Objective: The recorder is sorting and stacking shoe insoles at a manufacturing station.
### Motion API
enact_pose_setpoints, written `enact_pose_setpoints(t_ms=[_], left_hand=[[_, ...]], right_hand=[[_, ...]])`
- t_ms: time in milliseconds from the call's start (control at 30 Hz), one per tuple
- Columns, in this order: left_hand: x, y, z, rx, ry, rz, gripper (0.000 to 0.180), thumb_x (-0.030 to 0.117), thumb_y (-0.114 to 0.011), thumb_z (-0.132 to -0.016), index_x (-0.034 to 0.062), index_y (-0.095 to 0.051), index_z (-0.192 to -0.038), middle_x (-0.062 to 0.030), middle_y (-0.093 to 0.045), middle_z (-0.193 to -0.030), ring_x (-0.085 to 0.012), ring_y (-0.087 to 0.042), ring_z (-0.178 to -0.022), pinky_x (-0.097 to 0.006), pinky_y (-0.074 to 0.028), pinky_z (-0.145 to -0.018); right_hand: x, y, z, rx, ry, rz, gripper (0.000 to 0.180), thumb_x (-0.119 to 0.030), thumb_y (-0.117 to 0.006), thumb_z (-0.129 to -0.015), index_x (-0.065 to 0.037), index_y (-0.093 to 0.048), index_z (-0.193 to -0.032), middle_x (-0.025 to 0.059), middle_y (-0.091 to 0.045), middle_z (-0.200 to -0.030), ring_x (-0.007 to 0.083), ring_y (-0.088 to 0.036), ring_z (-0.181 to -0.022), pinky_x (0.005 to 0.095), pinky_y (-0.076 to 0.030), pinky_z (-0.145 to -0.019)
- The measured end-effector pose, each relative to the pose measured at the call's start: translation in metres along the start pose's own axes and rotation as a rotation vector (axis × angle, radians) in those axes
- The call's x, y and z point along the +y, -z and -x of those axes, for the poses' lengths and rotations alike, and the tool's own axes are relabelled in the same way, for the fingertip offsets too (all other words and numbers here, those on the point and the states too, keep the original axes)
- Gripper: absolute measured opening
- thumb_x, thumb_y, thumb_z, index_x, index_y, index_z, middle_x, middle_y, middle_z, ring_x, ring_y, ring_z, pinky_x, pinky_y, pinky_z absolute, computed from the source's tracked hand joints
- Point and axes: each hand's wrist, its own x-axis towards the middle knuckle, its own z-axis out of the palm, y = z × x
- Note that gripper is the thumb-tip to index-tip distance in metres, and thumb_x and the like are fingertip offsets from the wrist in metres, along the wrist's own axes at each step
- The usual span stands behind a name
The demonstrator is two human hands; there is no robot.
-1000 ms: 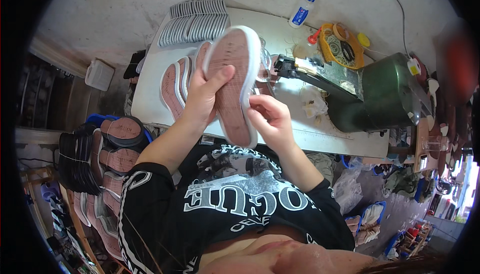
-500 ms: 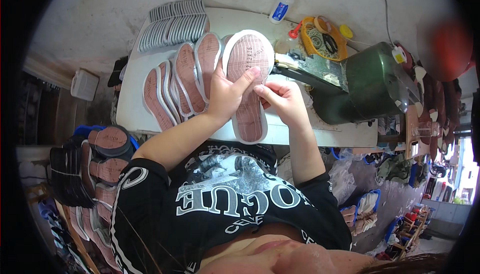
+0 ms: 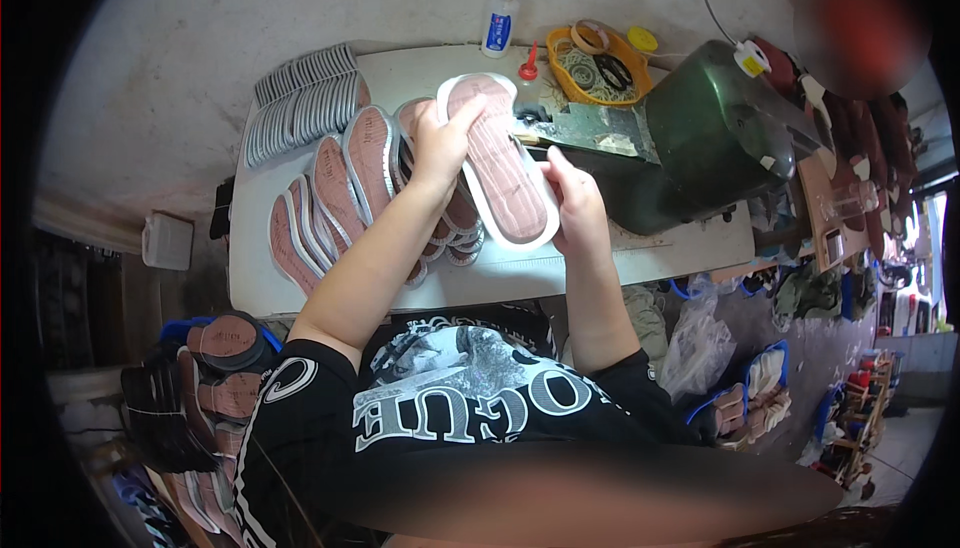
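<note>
A pinkish-brown shoe insole (image 3: 505, 183) with a pale rim is held up over the table, tilted from upper left to lower right. Around its upper end my left hand (image 3: 443, 148) is closed, thumb lying on the face. My right hand (image 3: 580, 203) has its fingers closed at the lower right edge of the same insole; some fingertips are hidden behind it. Just beyond the insole's upper right edge is the working end of a green sewing machine (image 3: 715, 138). Left of my left hand, more rimmed insoles (image 3: 335, 188) lie overlapping on the white table (image 3: 420, 296).
Grey-edged pieces (image 3: 305, 118) stand in rows at the table's far left. At the back are a white bottle (image 3: 498, 23), a red-tipped bottle (image 3: 528, 66) and a yellow basket (image 3: 640, 93) holding loops and tape. Bundled soles (image 3: 160, 388) sit low on the left.
The insole has turned, its lower end swinging right. My left hand has shifted toward its upper end, and my right hand down along its edge. The whole view has shifted too.
</note>
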Motion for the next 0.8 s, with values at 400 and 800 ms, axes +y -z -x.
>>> enact_pose_setpoints(t_ms=[400,800], left_hand=[[0.018,-0.008,-0.039,-0.201,0.226,-0.157,0.04,0.027,-0.066,-0.083,-0.0045,-0.062,-0.107,-0.0108,-0.066,-0.098,-0.0159,-0.063,-0.084,-0.028,-0.049,-0.077],[0.073,-0.009,-0.103,-1.194,-0.625,-1.104,0.05,0.05,-0.071,-0.07,0.0121,-0.065,-0.102,-0.0109,-0.052,-0.125,-0.0302,-0.031,-0.131,-0.054,-0.006,-0.11]], right_hand=[[0.019,-0.024,0.018,-0.117,-0.121,-0.175,0.033,-0.024,-0.057,-0.087,0.008,-0.06,-0.091,0.0142,-0.064,-0.068,0.019,-0.063,-0.053,0.0276,-0.052,-0.05],[0.02,-0.045,-0.019,0.006,-0.135,-0.237,0.032,-0.023,-0.053,-0.092,0.008,-0.058,-0.096,0.0151,-0.066,-0.077,0.0186,-0.065,-0.061,0.0262,-0.052,-0.056]])
